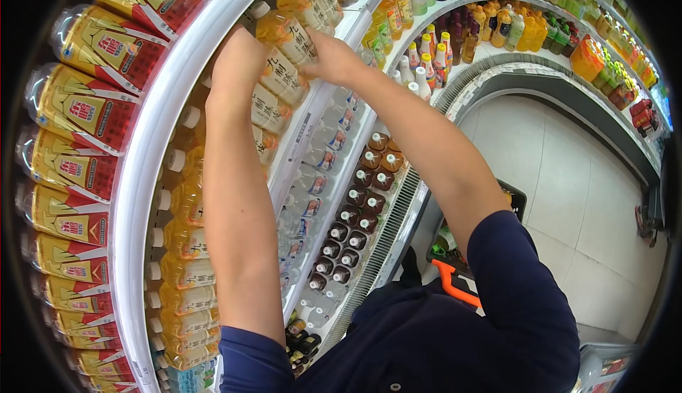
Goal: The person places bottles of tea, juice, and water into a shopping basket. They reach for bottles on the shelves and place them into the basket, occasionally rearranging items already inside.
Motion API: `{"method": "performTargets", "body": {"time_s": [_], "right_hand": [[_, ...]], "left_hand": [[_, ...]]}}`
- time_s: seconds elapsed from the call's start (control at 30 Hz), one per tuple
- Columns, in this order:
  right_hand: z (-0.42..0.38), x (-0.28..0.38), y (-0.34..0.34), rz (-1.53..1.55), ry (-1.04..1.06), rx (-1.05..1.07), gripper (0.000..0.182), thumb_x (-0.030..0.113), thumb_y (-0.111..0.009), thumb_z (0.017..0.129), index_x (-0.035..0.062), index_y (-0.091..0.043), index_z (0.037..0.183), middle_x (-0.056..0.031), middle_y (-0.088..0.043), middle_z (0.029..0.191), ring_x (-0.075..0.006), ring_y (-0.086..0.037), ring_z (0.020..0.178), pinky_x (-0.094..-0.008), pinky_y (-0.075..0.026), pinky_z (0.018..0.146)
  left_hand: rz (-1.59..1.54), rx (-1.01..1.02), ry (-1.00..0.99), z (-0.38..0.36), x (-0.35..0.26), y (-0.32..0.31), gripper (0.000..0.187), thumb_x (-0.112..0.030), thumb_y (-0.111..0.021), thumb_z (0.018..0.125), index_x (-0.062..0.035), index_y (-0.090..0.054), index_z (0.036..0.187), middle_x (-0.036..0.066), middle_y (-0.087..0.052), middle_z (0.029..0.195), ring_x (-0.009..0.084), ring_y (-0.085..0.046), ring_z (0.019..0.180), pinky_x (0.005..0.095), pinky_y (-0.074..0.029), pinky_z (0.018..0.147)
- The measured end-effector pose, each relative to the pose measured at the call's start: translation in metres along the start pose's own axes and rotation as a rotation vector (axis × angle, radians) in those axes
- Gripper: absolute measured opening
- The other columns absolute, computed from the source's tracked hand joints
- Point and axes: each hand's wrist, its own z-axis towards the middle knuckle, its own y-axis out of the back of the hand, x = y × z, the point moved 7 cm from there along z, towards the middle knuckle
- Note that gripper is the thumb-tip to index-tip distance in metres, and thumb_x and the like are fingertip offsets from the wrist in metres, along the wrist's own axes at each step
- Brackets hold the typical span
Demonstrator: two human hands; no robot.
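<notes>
My right hand [328, 58] grips the lower part of a yellow tea bottle [285, 36] with a white cap and a pale label with dark characters. The bottle lies tilted in the view, in a row of like bottles on the shelf. My left hand [243, 53] reaches in beside the cap end of the same row, below the upper shelf's edge. Its fingers are hidden behind the wrist and the bottles, so I cannot see what they hold. Another tea bottle [283, 77] stands right beside the gripped one, between my hands.
Red-and-gold packs of bottles [85, 109] line the upper shelf, behind its white curved edge [135, 144]. Lower shelves hold clear water bottles [312, 180] and dark bottles [362, 176]. A black basket with an orange handle [455, 286] is beside my body, above the tiled floor [540, 180].
</notes>
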Motion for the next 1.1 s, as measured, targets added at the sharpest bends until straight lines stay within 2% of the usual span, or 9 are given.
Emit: {"method": "performTargets", "body": {"time_s": [0.1,0.2,0.27,0.33,0.4,0.57,0.73,0.93,1.1], "right_hand": [[-0.040,0.000,0.017,-0.043,0.019,-0.182,0.062,0.017,-0.076,0.078,0.0000,-0.051,0.132,-0.0220,-0.062,0.122,-0.0369,-0.060,0.113,-0.0405,-0.047,0.098],[-0.128,-0.007,0.038,-0.071,0.128,-0.314,0.049,0.011,-0.071,0.081,-0.0012,-0.054,0.126,-0.0220,-0.061,0.117,-0.0396,-0.058,0.113,-0.0452,-0.048,0.097],[-0.215,-0.037,0.040,-0.043,-0.034,-0.253,0.043,0.011,-0.070,0.082,0.0009,-0.057,0.122,-0.0201,-0.060,0.114,-0.0388,-0.058,0.111,-0.0445,-0.048,0.096],[-0.319,-0.072,0.039,-0.069,-0.244,-0.162,0.037,0.011,-0.071,0.081,0.0018,-0.060,0.115,-0.0189,-0.060,0.109,-0.0381,-0.058,0.107,-0.0446,-0.048,0.093],[-0.439,-0.096,0.040,-0.144,-0.448,-0.042,0.030,0.012,-0.071,0.081,0.0018,-0.063,0.108,-0.0181,-0.061,0.104,-0.0373,-0.059,0.104,-0.0453,-0.049,0.090],[-0.658,-0.092,0.089,-0.256,-0.972,0.185,0.032,0.018,-0.074,0.082,0.0024,-0.066,0.109,-0.0184,-0.063,0.108,-0.0373,-0.061,0.103,-0.0458,-0.049,0.092],[-0.740,-0.054,0.119,-0.265,-1.105,0.226,0.037,0.033,-0.070,0.087,0.0014,-0.068,0.107,-0.0189,-0.066,0.107,-0.0381,-0.063,0.100,-0.0450,-0.050,0.088],[-0.760,-0.028,0.121,-0.243,-0.856,0.315,0.043,0.047,-0.073,0.079,0.0049,-0.069,0.090,-0.0171,-0.065,0.087,-0.0396,-0.061,0.084,-0.0491,-0.047,0.079],[-0.765,-0.046,0.111,-0.243,-0.777,0.376,0.025,0.024,-0.079,0.066,0.0078,-0.064,0.076,-0.0120,-0.064,0.079,-0.0344,-0.064,0.081,-0.0463,-0.051,0.074]], "left_hand": [[-0.064,0.102,0.080,-0.025,-0.014,-0.004,0.043,-0.016,-0.054,0.091,0.0051,-0.056,0.129,0.029,-0.062,0.118,0.0447,-0.062,0.107,0.0484,-0.047,0.097],[-0.055,-0.270,-0.022,-0.087,-0.055,-0.001,0.040,-0.009,-0.060,0.090,0.0039,-0.056,0.127,0.033,-0.057,0.123,0.0487,-0.063,0.100,0.0497,-0.052,0.086],[-0.481,-0.214,-0.092,-0.144,-0.088,-0.029,0.038,-0.010,-0.061,0.092,0.0025,-0.056,0.127,0.032,-0.055,0.124,0.0470,-0.063,0.098,0.0499,-0.051,0.085],[-0.513,0.012,-0.326,-0.218,-0.118,-0.108,0.036,-0.007,-0.063,0.090,0.0017,-0.057,0.124,0.028,-0.059,0.117,0.0421,-0.063,0.098,0.0469,-0.051,0.086],[-0.721,0.556,-0.380,-0.319,-0.149,-0.199,0.028,-0.008,-0.067,0.086,0.0019,-0.063,0.111,0.019,-0.064,0.113,0.0383,-0.060,0.105,0.0444,-0.050,0.090],[-0.920,1.140,-0.688,-0.543,-0.213,-0.258,0.042,-0.030,-0.070,0.086,-0.0024,-0.064,0.117,0.017,-0.064,0.121,0.0338,-0.057,0.118,0.0439,-0.045,0.100],[-0.792,1.564,-0.865,-0.618,-0.257,-0.256,0.051,-0.042,-0.069,0.085,-0.0044,-0.066,0.120,0.016,-0.066,0.116,0.0327,-0.060,0.113,0.0437,-0.045,0.100],[-0.490,1.524,-0.960,-0.643,-0.274,-0.263,0.029,-0.027,-0.067,0.079,-0.0062,-0.067,0.099,0.016,-0.070,0.084,0.0353,-0.069,0.082,0.0483,-0.054,0.075],[-0.304,1.515,-0.841,-0.637,-0.286,-0.255,0.028,-0.024,-0.064,0.080,-0.0063,-0.067,0.101,0.016,-0.070,0.085,0.0348,-0.069,0.082,0.0490,-0.053,0.072]]}}
